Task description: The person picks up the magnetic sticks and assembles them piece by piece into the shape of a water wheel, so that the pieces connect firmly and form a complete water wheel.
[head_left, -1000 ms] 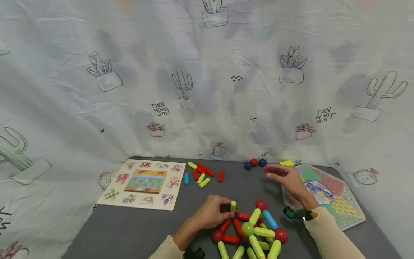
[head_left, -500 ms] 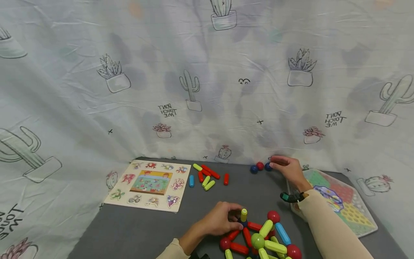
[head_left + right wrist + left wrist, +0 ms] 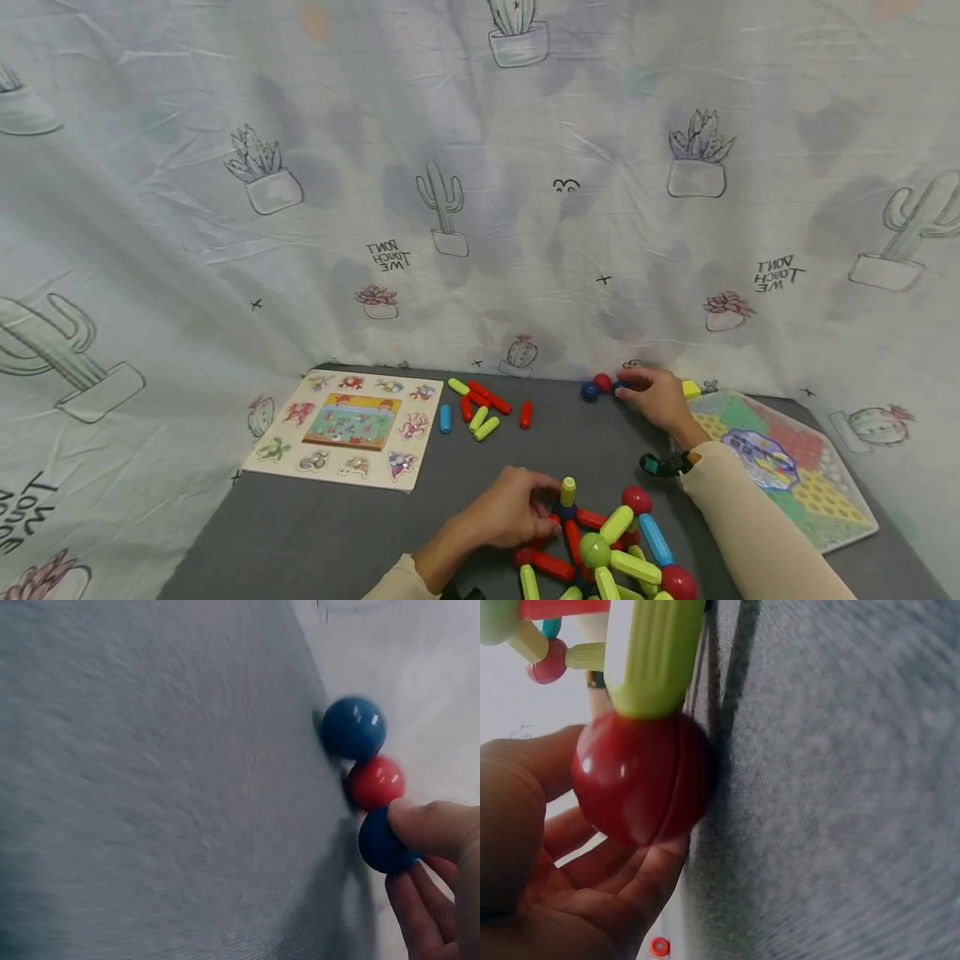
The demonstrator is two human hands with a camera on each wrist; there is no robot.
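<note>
At the back of the table my right hand (image 3: 658, 403) pinches a dark blue ball (image 3: 384, 841) between thumb and fingers. That ball sits in a row with a red ball (image 3: 377, 784) and another blue ball (image 3: 354, 727). My left hand (image 3: 512, 508) grips the left side of a ball-and-rod magnetic construction, its thumb and fingertips at a dark blue corner ball (image 3: 566, 510). A short yellow-green rod (image 3: 568, 490) stands upright on that ball. Close to the left wrist camera, a red ball (image 3: 641, 780) with a yellow-green rod (image 3: 651, 660) partly covers the left hand.
Loose red, yellow-green and blue rods (image 3: 487, 428) lie at the back centre. A wooden animal puzzle board (image 3: 281, 467) is on the left. To the right lies a clear-lidded box (image 3: 813, 492) of coloured pieces, with a yellow piece (image 3: 691, 388) behind it. A printed curtain (image 3: 480, 208) hangs behind the table.
My right hand has come down onto the rightmost blue ball and now pinches it. The left hand keeps its hold on the construction. The head view has shifted slightly.
</note>
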